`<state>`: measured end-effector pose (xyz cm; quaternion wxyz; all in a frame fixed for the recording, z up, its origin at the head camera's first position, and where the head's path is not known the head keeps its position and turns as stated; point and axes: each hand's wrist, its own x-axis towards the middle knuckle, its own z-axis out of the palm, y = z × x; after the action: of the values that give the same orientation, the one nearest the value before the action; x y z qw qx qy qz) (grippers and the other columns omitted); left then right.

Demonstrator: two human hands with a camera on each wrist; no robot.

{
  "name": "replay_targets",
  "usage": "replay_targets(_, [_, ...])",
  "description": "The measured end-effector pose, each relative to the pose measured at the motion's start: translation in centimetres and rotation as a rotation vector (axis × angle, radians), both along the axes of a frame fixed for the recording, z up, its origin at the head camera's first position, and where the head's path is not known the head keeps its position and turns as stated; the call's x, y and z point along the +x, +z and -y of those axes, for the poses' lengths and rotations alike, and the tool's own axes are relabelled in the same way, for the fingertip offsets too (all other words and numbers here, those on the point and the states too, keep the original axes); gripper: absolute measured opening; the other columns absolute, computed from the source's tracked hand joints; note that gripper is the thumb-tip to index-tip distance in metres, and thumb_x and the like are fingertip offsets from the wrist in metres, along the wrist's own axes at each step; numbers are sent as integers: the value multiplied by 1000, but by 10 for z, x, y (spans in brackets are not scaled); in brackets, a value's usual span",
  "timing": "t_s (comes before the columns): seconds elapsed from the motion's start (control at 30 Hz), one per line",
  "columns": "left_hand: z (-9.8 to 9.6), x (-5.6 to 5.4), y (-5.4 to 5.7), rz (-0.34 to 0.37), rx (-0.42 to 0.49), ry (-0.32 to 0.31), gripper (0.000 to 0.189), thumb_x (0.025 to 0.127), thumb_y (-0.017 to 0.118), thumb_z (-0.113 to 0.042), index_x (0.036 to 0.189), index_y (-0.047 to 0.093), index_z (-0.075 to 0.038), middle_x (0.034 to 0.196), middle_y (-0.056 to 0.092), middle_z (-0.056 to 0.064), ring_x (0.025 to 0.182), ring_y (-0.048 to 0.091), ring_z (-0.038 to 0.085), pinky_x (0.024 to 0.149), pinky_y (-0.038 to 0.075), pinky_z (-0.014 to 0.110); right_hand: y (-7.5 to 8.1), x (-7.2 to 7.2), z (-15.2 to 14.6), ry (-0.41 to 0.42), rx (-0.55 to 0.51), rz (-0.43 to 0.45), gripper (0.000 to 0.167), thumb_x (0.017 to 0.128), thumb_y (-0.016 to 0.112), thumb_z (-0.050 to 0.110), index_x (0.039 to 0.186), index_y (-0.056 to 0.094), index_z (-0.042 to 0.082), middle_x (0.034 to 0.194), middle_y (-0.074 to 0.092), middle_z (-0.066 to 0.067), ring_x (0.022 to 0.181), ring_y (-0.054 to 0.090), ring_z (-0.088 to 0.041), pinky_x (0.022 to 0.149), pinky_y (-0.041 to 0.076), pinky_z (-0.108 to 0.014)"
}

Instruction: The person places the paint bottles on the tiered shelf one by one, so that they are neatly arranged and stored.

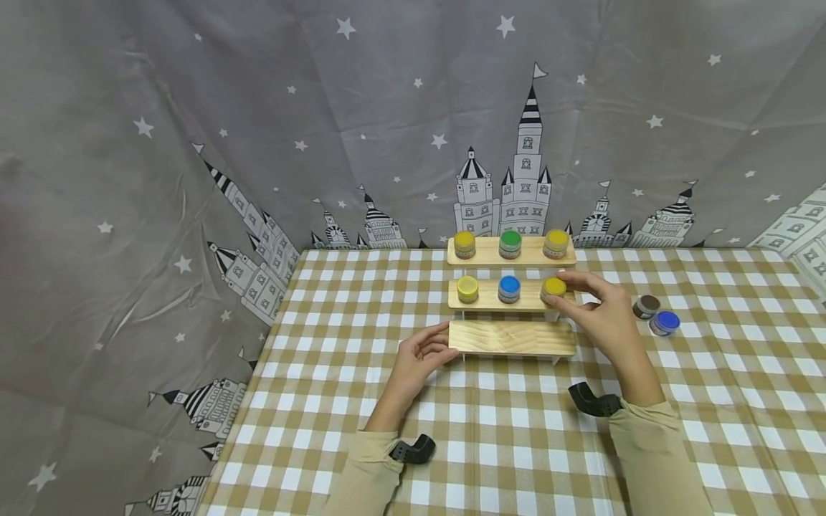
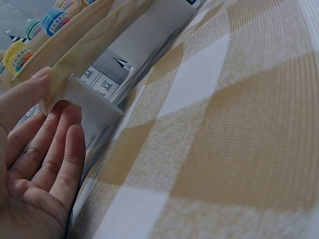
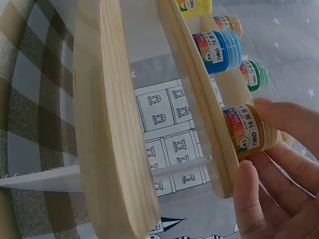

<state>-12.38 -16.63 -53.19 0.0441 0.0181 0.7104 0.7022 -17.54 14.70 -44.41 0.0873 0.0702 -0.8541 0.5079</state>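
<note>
A three-tier wooden rack (image 1: 512, 338) with white supports stands on the table. My left hand (image 1: 416, 358) holds the left end of its lowest board, thumb above and fingertips beneath in the left wrist view. At the right end of the middle tier, my right hand (image 1: 606, 315) pinches an ochre paint jar (image 3: 245, 130) between thumb and fingers. Beside it on that tier are a blue paint jar (image 1: 509, 289) and a yellow paint jar (image 1: 467, 289). The top tier bears a green paint jar (image 1: 510, 244) between two yellowish jars (image 1: 464, 244).
Right of the rack, a dark brown paint jar (image 1: 647, 307) and a dark blue paint jar (image 1: 665, 323) stand close together on the checked tablecloth (image 1: 516, 444). A grey curtain (image 1: 387, 107) printed with castles and stars hangs behind the table and along its left side.
</note>
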Motion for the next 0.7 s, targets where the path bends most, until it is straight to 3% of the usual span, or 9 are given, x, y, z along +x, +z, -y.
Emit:
replay_targets(0.4, [0, 2, -1, 14, 5, -5, 56, 90, 81, -12, 142, 61, -8, 114, 73, 12, 96, 71, 9, 86, 62, 21, 0, 3, -9, 0, -5, -23, 49, 87, 85, 27, 131, 70, 10, 124, 73, -15, 103, 59, 11, 67, 54, -8])
replay_targets(0.7, [0, 2, 1, 23, -3, 5, 54, 90, 81, -12, 141, 63, -10, 113, 73, 11, 96, 72, 10, 86, 62, 21, -2, 7, -38, -47, -27, -71, 46, 89, 84, 18, 129, 70, 4, 110, 67, 29, 103, 61, 16, 68, 54, -5])
